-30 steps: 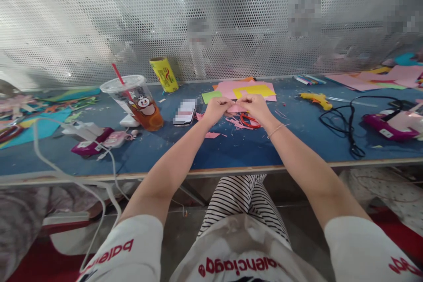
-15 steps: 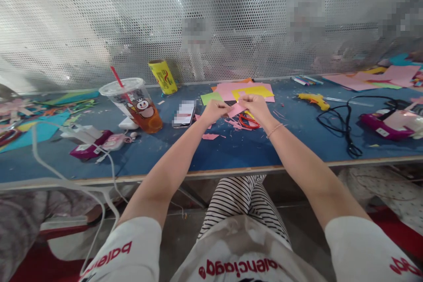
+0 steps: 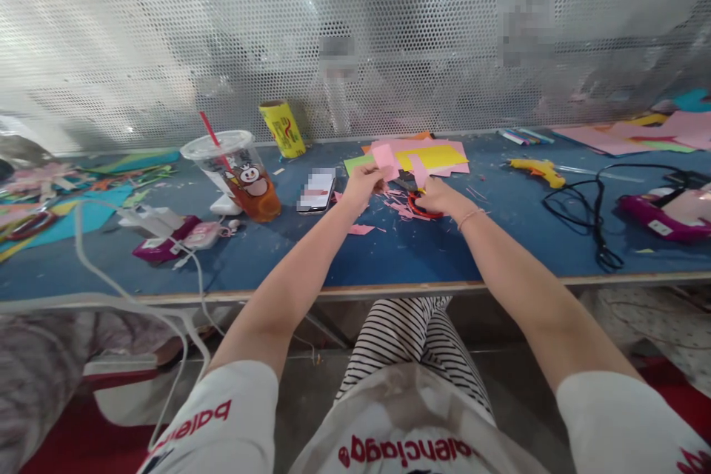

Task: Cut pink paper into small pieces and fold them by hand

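My left hand [image 3: 367, 184] pinches a small pink paper piece [image 3: 385, 161], which stands up from the fingertips. My right hand [image 3: 436, 196] is at the red-handled scissors [image 3: 423, 209], its fingers closed around part of the handles. A narrow pink strip [image 3: 418, 170] rises beside the right fingers; whether they hold it too is unclear. Pink scraps [image 3: 401, 207] lie between and below the hands. Behind them are stacked sheets, with a yellow sheet [image 3: 444, 157] over pink ones and a green sheet [image 3: 355, 163] at the left.
Left of my hands are a phone [image 3: 318, 191], a drink cup [image 3: 244, 178] and a yellow roll [image 3: 283, 129]. A purple power strip [image 3: 167, 238] with white cables lies further left. To the right are a yellow glue gun [image 3: 538, 172], black cable [image 3: 583, 215] and markers [image 3: 525, 136].
My hands have moved apart. The pink paper both were touching is now in my left hand, and my right hand has come down onto the scissors. The whole view has shifted slightly.
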{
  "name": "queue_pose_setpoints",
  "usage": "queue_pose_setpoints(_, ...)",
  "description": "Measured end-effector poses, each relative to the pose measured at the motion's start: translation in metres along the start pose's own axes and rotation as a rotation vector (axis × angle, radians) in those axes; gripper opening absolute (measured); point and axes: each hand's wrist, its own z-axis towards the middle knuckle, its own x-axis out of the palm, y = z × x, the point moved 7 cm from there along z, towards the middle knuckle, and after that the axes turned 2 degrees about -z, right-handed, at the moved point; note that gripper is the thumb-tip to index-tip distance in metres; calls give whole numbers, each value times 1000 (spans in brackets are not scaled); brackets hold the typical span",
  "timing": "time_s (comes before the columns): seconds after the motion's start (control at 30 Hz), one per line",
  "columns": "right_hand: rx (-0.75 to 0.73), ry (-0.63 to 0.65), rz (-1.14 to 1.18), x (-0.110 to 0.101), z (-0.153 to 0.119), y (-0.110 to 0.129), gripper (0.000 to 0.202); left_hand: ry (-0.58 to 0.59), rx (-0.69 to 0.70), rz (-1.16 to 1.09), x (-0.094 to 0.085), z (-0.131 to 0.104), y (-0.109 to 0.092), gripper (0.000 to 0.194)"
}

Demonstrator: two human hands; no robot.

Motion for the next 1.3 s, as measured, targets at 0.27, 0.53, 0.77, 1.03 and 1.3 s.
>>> queue_pose_setpoints(0.27,-72,52,-125,-4,-5,10,32,-13,31,-62,-1,1,-1,20)
queue_pose_setpoints(0.53,155,-20,359,-18,-4,-2,24,-86,230,-73,-13,5,-14,15)
queue_pose_setpoints(0.77,-46,-116,1286,-22,-17,47,39,-134,418,249,-11,-4,-27,26)
queue_pose_setpoints(1.03,-26,-195,1269,-29,-22,53,62,-71,591,358,3,-12,-32,32)
queue_pose_setpoints(1.3,23,-268,1107,-36,-19,47,58,-13,369,-9,7,-8,-16,35)
